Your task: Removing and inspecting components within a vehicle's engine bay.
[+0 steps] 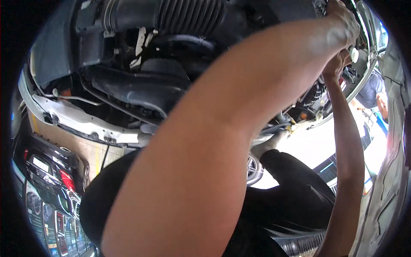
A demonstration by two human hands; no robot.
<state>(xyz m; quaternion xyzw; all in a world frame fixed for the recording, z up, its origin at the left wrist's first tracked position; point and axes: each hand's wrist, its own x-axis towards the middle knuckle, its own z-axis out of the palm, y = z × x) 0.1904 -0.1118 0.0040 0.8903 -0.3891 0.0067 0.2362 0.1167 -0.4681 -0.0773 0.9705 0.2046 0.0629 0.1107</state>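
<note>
1. The engine bay fills the upper half of the view; a round white cap sits at its upper right, just beside both hands; a pale curved body edge passes close on the cap's right, leaving little room there; a wider gap opens lower down, between the two forearms.
2. The left forearm covers the middle of the bay; the fingers are mostly hidden, and the parts under them are hard to make out; the topmost part of the left hand runs close to the picture's upper edge.
3. The left hand bends at the wrist; I cannot tell whether it grips anything; the right hand is just below it, fingers partly curled near the cap, its hold likewise unclear.
4. Farther out, a black ribbed hose lies at the top; a white front rail curves along the bay's lower-left edge; beyond it stands a dark car; another person is partly visible at the right.
</note>
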